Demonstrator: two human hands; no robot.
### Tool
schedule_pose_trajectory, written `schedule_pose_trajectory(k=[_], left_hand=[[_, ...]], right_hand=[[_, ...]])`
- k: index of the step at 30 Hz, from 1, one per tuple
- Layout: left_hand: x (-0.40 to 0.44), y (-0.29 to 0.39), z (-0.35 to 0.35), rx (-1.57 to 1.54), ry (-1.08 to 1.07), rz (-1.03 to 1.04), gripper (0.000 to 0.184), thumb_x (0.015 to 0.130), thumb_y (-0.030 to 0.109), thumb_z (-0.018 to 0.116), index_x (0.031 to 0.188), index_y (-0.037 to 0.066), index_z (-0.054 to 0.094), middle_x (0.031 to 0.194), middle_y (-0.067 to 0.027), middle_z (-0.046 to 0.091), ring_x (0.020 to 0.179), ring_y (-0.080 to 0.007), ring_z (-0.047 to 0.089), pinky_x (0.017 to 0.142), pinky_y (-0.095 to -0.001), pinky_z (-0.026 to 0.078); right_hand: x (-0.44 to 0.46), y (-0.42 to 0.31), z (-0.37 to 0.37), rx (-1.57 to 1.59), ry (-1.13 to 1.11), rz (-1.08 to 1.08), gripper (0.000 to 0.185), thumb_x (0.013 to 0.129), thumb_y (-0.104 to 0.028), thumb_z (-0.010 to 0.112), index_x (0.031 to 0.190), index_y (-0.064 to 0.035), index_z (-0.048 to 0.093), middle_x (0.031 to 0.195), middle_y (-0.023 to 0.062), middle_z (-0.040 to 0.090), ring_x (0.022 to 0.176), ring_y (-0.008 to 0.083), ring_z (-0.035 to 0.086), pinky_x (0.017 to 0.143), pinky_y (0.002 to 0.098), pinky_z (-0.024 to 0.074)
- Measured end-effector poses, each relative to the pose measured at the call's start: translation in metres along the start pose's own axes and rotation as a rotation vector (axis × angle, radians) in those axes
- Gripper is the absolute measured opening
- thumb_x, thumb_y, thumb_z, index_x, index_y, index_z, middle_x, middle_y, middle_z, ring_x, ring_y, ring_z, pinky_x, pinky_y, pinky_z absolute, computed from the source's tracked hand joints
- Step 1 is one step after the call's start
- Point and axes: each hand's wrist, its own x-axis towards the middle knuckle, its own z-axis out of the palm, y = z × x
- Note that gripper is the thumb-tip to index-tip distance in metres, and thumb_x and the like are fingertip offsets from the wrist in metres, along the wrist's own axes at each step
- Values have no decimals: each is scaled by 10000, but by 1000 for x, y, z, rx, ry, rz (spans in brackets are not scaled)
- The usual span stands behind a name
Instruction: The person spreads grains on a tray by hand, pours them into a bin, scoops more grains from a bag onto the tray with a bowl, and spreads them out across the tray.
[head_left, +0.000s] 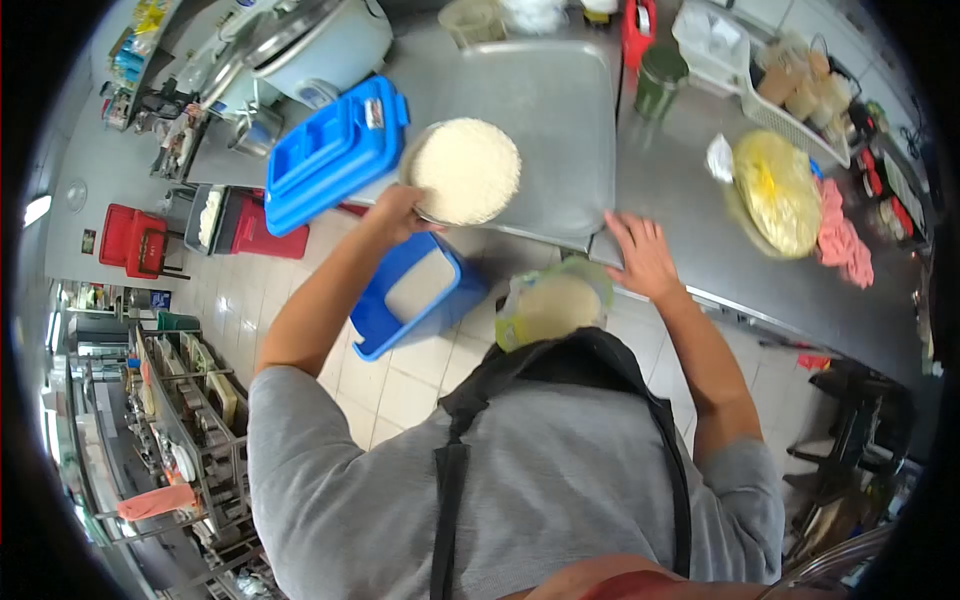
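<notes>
"Bowl (409, 165), round, filled with fine white grain (467, 168), rice by its look: where was it?"

"Upper centre of the frame, by the left edge of a flat grey metal tray (562, 130); contact with the tray could not be told."

"Grip?"

"Left hand (397, 212): fingers closed on the bowl's lower-left side. Right hand (643, 252): fingers spread at the front edge of the smooth steel counter (690, 230), nothing visibly held."

"Step in hand?"

"Judged as the handling of one full bowl. Any next move seemed to call for a level rim and firm hold, loose grain being quick to spill."

"Other materials?"

"Blue plastic bin (374, 300), centre, straight-walled, pale matter inside. Blue plastic lid (335, 150), upper left, rectangular, raised panel. Translucent greenish container (512, 322), centre, possibly a bag, pale contents."
</notes>
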Motion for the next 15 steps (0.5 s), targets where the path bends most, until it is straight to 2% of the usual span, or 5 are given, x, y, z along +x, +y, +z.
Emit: schedule_pose_trajectory(k=[5,8,10,11,15], left_hand=[[91,-30,-8,67,73,156,482,861,42,639,1316,-38,502,1342,-284,529,1117,-509,608,757,-709,581],[102,30,5,360,251,487,691,804,-78,451,1473,94,425,1236,-265,634,941,-431,708,547,-489,640],[49,63,31,555,305,432,666,826,-49,451,1464,139,425,1269,-263,630,1037,-468,671,760,-538,606],[86,44,23,750,394,672,659,833,-37,469,1461,154,400,1217,-278,638,1041,-506,638,890,-584,527],[84,51,35,868,487,833,651,848,-36,463,1456,183,387,1309,-259,569,951,-501,643,840,-573,518]], right_hand=[[-23,-25,-23,-34,35,-118,993,623,-231,858,1513,-186,420,1567,202,314,1361,425,381,1120,555,307],[15,-22,-18,-79,134,-177,961,579,-229,884,1451,-147,487,1540,217,344,1370,427,376,1123,559,302],[10,-19,-13,-106,158,-214,957,573,-223,892,1438,-145,491,1538,220,343,1369,430,376,1120,563,304],[7,-16,-11,-114,131,-190,959,568,-218,900,1430,-145,487,1538,224,339,1368,433,375,1118,567,305],[8,-7,-2,-188,125,-180,985,564,-202,916,1432,-147,453,1544,231,324,1368,438,374,1112,573,308]])
